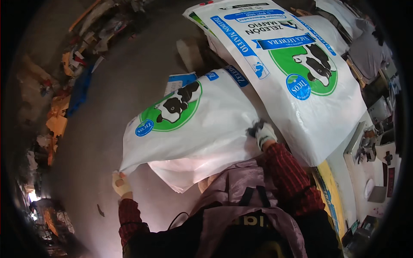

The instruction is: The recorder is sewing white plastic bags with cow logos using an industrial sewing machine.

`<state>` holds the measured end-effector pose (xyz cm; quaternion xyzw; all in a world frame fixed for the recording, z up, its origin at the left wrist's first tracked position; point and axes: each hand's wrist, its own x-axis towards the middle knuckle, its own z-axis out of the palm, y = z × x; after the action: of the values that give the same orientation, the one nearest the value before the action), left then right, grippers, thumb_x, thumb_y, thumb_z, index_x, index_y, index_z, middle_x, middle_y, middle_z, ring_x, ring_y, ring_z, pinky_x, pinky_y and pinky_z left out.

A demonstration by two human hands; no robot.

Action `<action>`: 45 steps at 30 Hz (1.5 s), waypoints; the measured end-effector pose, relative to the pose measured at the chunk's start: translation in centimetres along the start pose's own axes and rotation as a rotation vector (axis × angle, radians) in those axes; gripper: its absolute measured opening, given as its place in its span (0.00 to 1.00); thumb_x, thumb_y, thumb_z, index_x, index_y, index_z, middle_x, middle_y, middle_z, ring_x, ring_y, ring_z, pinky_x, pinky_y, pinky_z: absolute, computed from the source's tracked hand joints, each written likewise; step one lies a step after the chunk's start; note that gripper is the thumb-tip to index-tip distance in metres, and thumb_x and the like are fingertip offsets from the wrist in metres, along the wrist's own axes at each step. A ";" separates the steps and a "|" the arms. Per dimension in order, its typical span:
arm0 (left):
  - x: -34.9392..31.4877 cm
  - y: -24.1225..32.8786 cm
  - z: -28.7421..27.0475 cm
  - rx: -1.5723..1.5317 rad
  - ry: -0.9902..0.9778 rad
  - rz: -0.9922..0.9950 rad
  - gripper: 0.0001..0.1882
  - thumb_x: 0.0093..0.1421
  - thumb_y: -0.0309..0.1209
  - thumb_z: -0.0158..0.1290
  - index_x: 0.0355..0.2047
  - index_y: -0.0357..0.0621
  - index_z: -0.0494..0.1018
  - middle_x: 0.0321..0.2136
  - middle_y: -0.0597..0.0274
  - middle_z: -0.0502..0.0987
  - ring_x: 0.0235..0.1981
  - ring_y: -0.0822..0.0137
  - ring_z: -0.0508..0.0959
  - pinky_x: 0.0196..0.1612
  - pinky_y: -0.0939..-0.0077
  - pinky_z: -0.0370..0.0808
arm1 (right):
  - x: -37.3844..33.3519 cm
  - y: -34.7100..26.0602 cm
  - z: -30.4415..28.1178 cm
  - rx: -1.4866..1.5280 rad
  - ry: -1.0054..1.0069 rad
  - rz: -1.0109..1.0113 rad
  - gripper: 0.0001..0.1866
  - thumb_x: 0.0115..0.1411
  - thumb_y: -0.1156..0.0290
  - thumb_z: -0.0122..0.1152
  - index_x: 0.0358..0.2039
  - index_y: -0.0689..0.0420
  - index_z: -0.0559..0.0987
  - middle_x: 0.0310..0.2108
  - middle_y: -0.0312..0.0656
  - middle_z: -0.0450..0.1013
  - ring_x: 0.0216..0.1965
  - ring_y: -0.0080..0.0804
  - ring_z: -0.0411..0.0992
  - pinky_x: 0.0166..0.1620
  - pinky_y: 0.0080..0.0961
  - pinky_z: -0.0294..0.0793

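A white woven plastic sack [202,112], printed with a cow on a green oval, hangs spread out in front of me. My left hand [121,185] pinches its lower left corner and pulls it taut. At the sack's right edge is my right hand [263,134], in a white glove with dark fingertips, its fingers closed on the plastic. A pinkish inner side shows below the front fold. Just to the right lies a stack of similar white sacks [297,107] with the same cow print and blue bands, apparently flat.
A grey floor [142,51] stretches to the left. Heaped scraps and a blue piece [81,96] line the far left. At the right stand a pale machine or table [357,167] with small items and a yellow strip [329,189]. A blue and white packet [183,81] sits behind the sack.
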<state>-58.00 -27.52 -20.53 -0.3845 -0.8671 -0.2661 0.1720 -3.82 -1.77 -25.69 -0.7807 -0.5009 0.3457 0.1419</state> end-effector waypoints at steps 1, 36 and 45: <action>-1.8 -0.2 2.8 -0.628 -0.091 -0.120 0.06 0.50 0.23 0.48 0.29 0.34 0.68 0.24 0.55 0.71 0.27 0.59 0.73 0.32 0.65 0.70 | 4.3 3.6 1.5 -0.183 0.117 -0.066 0.18 0.54 0.56 0.47 0.34 0.57 0.76 0.36 0.48 0.74 0.39 0.48 0.71 0.39 0.33 0.70; -8.2 9.7 6.5 0.059 -0.809 0.725 0.04 0.45 0.30 0.52 0.18 0.47 0.68 0.19 0.56 0.70 0.25 0.54 0.72 0.27 0.59 0.68 | 7.1 18.0 -1.4 -0.756 -0.175 0.109 0.19 0.56 0.53 0.41 0.36 0.51 0.76 0.40 0.50 0.71 0.40 0.49 0.71 0.42 0.43 0.70; -3.9 16.7 5.0 0.234 -0.907 0.666 0.11 0.53 0.37 0.51 0.20 0.44 0.69 0.18 0.52 0.72 0.23 0.51 0.73 0.28 0.61 0.70 | 7.2 17.1 -1.2 -0.778 -0.223 0.166 0.20 0.56 0.53 0.41 0.39 0.51 0.75 0.43 0.51 0.70 0.43 0.49 0.70 0.44 0.43 0.69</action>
<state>-43.26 -17.36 -21.01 -0.6911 -0.7097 0.0915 -0.1012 10.55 -3.14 -37.35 -0.7715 -0.5419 0.2232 -0.2474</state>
